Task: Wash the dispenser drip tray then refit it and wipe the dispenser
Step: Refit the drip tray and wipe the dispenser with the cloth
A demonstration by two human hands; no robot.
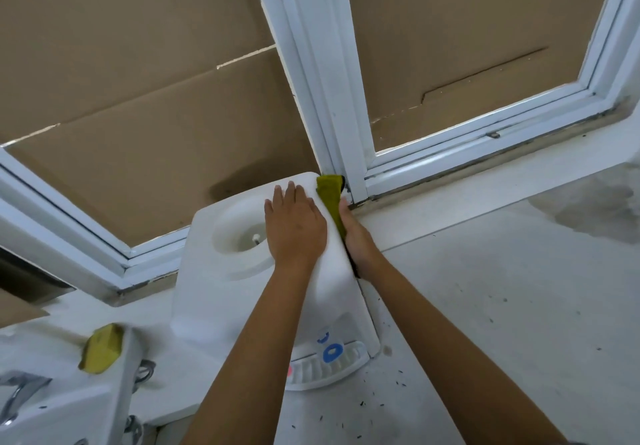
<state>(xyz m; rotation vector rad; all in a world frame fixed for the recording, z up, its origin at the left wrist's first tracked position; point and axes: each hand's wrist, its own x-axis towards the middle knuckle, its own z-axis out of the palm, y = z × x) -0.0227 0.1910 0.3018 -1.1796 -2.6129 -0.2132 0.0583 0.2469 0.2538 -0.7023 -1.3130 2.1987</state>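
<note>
A white water dispenser [242, 292] stands on the counter below the window, seen from above. Its white drip tray [322, 375] sits fitted at the foot of the front, under a blue tap [332, 353] and a red tap [289, 371]. My left hand [294, 225] lies flat, fingers straight, on the dispenser's top right part beside the round bottle well [239, 233]. My right hand [356, 233] reaches along the dispenser's right side and presses a yellow-green cloth [330, 192] against it with fingers stretched out; the dispenser's edge hides most of that hand.
A white sink [52, 410] with a chrome tap [20, 391] is at the lower left, a yellow sponge [100, 351] on its rim. White window frames [325, 98] backed with brown cardboard [138, 64] stand close behind the dispenser. Black specks [381, 389] dot the white counter [502, 306] on the right.
</note>
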